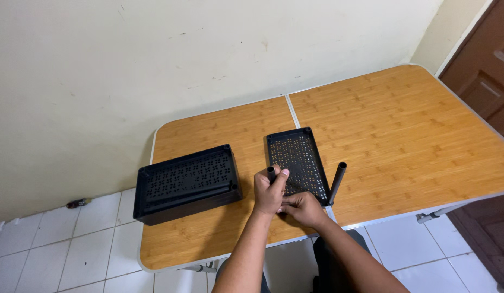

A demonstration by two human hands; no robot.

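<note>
The perforated black tray (297,161) lies flat on the wooden folding table (404,135), just right of the seam that runs across the table top, and everything else is placed from it. There is one such flat tray. At its near left corner stands one short black tube (271,173), upright, and the left hand (270,191) is closed around it in a fist, the thumb laid up along the tube's side so that only the open top end shows above the fingers. The right hand (303,208) sits at the tray's near edge, just right of the left hand and touching it, with its fingers curled in and pressed down against the tray's rim; whether they pinch anything small cannot be told. At the tray's near right corner stands a second black tube (337,182), longer in view, leaning slightly to the right, untouched by either hand. That makes two tubes in all. Left of the tray, well apart from it, rests one stack of black perforated trays (186,183), thicker than the flat tray, its near left corner hanging a little past the table edge. Beyond the tray the table meets a pale wall (154,65); far left of the tray, on the white floor tiles by the wall, lies one small dark object (77,203), too small to identify
</note>
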